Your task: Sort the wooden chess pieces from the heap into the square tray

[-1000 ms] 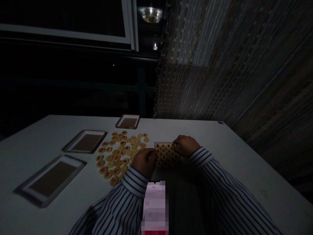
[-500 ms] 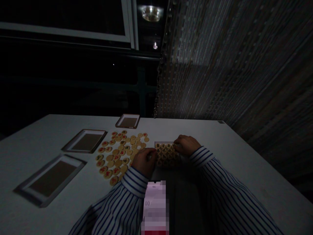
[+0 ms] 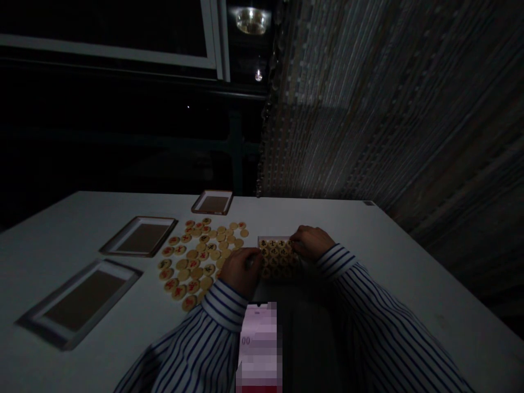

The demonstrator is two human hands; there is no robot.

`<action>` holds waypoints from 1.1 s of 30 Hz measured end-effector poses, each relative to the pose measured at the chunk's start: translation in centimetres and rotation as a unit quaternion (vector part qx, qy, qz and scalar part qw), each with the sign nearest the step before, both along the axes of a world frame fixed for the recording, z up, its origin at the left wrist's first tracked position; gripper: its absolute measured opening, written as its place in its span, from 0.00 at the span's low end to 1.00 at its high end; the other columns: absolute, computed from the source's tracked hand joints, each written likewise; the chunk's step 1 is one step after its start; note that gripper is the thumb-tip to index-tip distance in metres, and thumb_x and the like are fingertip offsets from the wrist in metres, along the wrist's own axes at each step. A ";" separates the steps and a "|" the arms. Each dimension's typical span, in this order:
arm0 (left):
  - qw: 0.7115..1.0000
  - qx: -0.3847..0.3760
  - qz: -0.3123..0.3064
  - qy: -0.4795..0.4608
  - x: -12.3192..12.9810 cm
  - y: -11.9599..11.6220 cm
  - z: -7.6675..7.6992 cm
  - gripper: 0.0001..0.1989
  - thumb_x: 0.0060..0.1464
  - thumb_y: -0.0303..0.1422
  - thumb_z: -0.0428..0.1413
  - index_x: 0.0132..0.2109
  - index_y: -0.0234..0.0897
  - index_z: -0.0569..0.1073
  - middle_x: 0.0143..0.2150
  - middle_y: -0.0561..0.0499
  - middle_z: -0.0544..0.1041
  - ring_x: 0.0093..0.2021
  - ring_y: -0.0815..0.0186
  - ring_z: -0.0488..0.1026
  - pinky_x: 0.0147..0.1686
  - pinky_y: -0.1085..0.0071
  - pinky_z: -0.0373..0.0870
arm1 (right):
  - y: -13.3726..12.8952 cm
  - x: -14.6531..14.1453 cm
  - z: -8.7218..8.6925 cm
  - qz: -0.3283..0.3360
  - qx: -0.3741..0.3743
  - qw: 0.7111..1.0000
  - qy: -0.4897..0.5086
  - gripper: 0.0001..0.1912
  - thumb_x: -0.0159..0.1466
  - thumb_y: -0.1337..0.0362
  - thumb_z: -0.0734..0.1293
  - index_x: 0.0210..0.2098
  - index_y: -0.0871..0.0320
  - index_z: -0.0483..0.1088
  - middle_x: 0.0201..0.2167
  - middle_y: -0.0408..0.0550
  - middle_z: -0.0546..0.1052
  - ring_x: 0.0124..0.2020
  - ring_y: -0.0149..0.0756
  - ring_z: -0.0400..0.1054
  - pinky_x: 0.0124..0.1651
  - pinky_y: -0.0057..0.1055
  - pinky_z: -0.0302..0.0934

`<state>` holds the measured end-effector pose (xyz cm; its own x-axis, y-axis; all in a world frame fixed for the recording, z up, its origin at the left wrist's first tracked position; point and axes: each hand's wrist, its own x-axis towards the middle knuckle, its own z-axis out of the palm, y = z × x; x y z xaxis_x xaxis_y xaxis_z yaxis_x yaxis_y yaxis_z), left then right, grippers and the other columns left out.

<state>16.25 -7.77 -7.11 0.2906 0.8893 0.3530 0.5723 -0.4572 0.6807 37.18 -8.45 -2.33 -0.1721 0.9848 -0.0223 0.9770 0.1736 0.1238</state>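
Note:
A small box (image 3: 268, 238) holds rows of round wooden pieces (image 3: 273, 261) with dark characters. My left hand (image 3: 240, 271) is at the box's left side, its fingers curled together; whatever lies between them is too dim to tell. At the box's right side, the fingertips of my right hand (image 3: 311, 242) are closed over the pieces at the edge, and what they grip is hidden. Many loose round pieces (image 3: 203, 255), some with red or black characters and some plain, are spread on the table left of my left hand.
Three shallow trays or lids lie on the white table (image 3: 393, 273): one at the back (image 3: 213, 203), one left of the pieces (image 3: 141, 237), one nearer (image 3: 84, 300). A lit phone (image 3: 257, 344) is below my hands. A strand curtain (image 3: 327, 109) hangs behind.
The whole view has shifted very slightly. Both hands stay at the box in nearly the same pose, and the pieces look unchanged.

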 end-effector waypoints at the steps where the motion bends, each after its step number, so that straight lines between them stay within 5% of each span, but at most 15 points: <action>1: 1.000 0.003 -0.001 0.002 0.0 0.0 0.0 0.10 0.49 0.32 0.49 0.35 0.36 0.73 0.33 0.49 0.76 0.35 0.65 0.71 0.37 0.68 0.67 | 0.0 -0.1 0.0 -0.001 0.000 1.000 0.000 0.16 0.58 0.60 0.56 0.39 0.54 0.70 0.37 0.51 0.71 0.40 0.40 0.65 0.36 0.32 0.55; 33: 1.000 0.005 -0.001 0.007 -0.1 -0.1 0.0 0.09 0.49 0.32 0.49 0.35 0.36 0.73 0.33 0.49 0.76 0.35 0.66 0.71 0.36 0.69 0.68 | -0.1 -0.4 0.5 -0.012 -0.022 1.000 -0.009 0.16 0.60 0.59 0.53 0.41 0.51 0.69 0.38 0.50 0.70 0.42 0.38 0.63 0.38 0.32 0.54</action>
<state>16.14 -7.84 -7.12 0.2973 0.8850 0.3583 0.5816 -0.4654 0.6671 36.75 -8.55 -1.85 -0.1478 0.9866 -0.0695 0.9786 0.1561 0.1340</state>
